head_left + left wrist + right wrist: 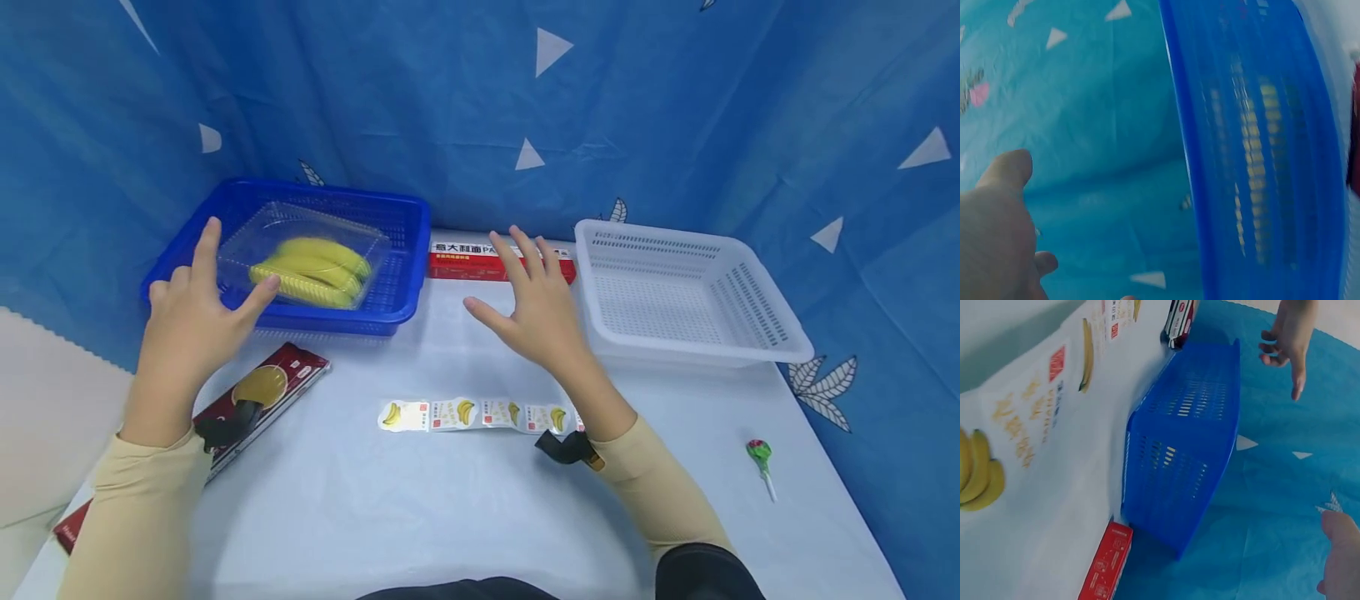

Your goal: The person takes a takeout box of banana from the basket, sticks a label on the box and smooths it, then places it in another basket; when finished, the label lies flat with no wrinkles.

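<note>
My left hand (187,317) is raised near the front left corner of a blue basket (352,317), fingers spread and nothing held. Inside that basket lies a clear plastic box (288,218) with yellow bananas (315,267) in it. My right hand (536,308) hovers over the table between the two baskets, its fingers apart and holding nothing. Behind it, a red and white pasta box (468,260) lies along the back. A strip of banana stickers (457,414) rests on the table in front of the right hand. In the left wrist view, the left hand (997,231) appears beside the basket wall (1260,156).
A white basket (697,350) stands at the back right. A lollipop (761,458) lies at the right. Under the left forearm is a dark red packet (285,375), with another red package (71,527) at the left edge. A blue curtain (480,108) hangs behind.
</note>
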Available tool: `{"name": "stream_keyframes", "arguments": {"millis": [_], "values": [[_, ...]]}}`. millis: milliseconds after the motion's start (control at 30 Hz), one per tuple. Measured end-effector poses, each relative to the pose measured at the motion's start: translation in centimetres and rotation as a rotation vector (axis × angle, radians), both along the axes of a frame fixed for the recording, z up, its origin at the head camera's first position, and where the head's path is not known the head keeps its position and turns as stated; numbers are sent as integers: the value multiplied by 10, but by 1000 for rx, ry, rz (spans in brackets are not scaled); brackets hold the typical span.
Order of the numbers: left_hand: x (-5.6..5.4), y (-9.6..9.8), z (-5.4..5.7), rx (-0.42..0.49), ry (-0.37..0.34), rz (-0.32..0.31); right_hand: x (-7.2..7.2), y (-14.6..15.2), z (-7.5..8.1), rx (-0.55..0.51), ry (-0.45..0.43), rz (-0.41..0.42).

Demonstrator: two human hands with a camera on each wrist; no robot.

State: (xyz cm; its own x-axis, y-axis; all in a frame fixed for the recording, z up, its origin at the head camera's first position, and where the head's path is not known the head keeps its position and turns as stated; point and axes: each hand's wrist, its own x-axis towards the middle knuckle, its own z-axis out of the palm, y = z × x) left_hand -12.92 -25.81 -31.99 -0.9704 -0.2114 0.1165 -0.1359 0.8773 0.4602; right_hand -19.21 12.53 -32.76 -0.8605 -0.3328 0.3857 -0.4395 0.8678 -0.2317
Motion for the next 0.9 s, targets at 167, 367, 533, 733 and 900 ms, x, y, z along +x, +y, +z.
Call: {"name": "stream_keyframes", "arguments": {"millis": [167,367,533,733,900], "values": [[-1,-23,-4,39,-81,21,-11,-17,0,-21,-36,36],[0,-39,-10,108,-193,31,-24,-42,0,-76,-108,87],[-3,-48,-20,150,-222,28,-32,-67,-1,-131,-186,128],[-9,-61,-35,271,-258,24,-39,-101,-7,-191,-288,195],[-16,-68,-49,341,-268,20,-49,-127,-12,-221,-356,220]]}}
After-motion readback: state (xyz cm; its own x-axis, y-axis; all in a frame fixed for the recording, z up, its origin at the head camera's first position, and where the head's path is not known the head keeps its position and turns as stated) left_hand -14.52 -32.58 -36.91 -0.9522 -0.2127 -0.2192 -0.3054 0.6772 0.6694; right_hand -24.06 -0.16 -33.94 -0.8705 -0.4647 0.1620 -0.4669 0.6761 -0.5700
